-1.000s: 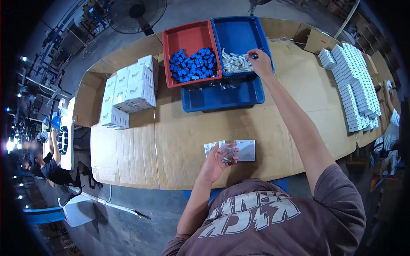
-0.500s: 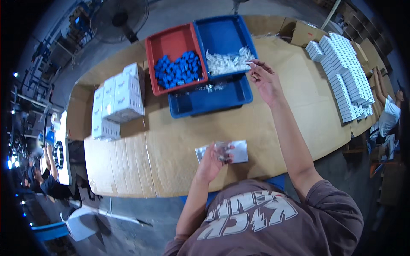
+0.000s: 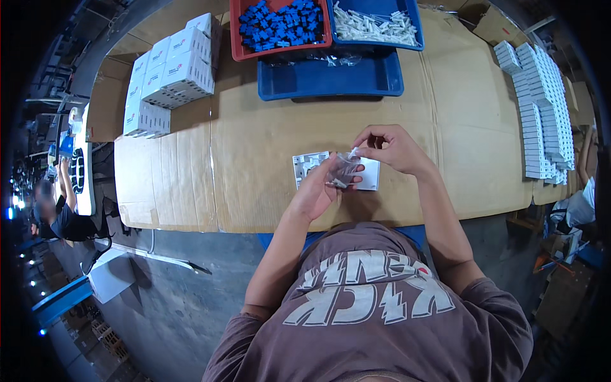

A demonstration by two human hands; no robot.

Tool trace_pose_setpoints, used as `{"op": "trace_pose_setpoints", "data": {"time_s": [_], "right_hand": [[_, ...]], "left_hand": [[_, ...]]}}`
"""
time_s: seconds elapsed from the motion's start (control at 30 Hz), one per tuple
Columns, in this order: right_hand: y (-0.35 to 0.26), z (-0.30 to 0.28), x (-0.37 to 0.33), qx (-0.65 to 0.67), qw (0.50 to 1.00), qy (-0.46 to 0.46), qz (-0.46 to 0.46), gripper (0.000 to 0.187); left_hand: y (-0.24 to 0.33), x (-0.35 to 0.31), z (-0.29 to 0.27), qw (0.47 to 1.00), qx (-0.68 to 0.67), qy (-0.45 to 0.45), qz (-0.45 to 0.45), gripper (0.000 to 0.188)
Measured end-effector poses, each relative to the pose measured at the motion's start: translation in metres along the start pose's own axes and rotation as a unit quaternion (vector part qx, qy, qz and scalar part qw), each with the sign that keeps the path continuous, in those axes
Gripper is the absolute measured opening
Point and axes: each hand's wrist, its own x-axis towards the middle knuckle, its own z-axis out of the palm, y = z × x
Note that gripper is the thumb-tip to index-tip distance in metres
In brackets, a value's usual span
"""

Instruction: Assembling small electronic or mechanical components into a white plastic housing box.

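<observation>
My left hand (image 3: 317, 192) is closed on a small clear plastic bag (image 3: 344, 170), with something small and dark showing through it. Close to the bag's mouth, my right hand (image 3: 398, 153) pinches a small white plastic piece (image 3: 354, 153). Whether that piece touches the bag is hard to tell. Beneath both hands lies a flat white plastic casing (image 3: 369, 180) on the cardboard table top; its left part shows moulded recesses, and the left hand and bag hide its middle.
Ahead stand a red tray (image 3: 280, 49) of blue parts, a blue tray (image 3: 378, 44) of white plastic pieces, and a nearer blue tray (image 3: 331, 90). White boxes (image 3: 181, 70) are stacked at left, small white cartons (image 3: 538, 121) at right. Another person (image 3: 67, 215) works at far left.
My right hand has come from beside the tray of white pieces down to the bag, carrying a white piece. My left hand still holds the bag over the casing. The view has tilted down.
</observation>
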Motion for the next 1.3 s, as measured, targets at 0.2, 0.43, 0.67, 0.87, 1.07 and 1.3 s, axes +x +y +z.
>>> {"op": "trace_pose_setpoints", "data": {"time_s": [0.2,0.43,0.67,0.87,1.07,1.3], "right_hand": [[-0.005,-0.002,0.003,-0.033,0.996,-0.077,-0.041,0.019],[-0.001,0.002,0.008,-0.07,0.979,-0.192,-0.025,0.026],[0.013,-0.002,0.012,-0.012,0.975,-0.222,-0.015,0.03],[0.007,0.01,0.008,-0.018,0.972,-0.234,0.027,0.048],[-0.002,0.009,0.011,-0.048,0.971,-0.229,0.039,0.049],[0.004,0.015,0.013,-0.04,0.968,-0.241,0.053,0.046]], "left_hand": [[-0.002,0.002,0.013,1.0,0.016,0.007,-0.005,0.045],[-0.008,-0.002,0.004,0.999,0.03,0.02,-0.021,0.04],[-0.007,0.001,0.0,1.0,0.026,0.003,-0.007,0.039],[-0.007,0.003,-0.001,1.0,0.025,0.014,-0.006,0.037],[-0.01,0.002,-0.003,1.0,0.015,0.003,-0.006,0.037],[-0.015,0.006,-0.013,1.0,0.018,-0.011,-0.003,0.04]]}}
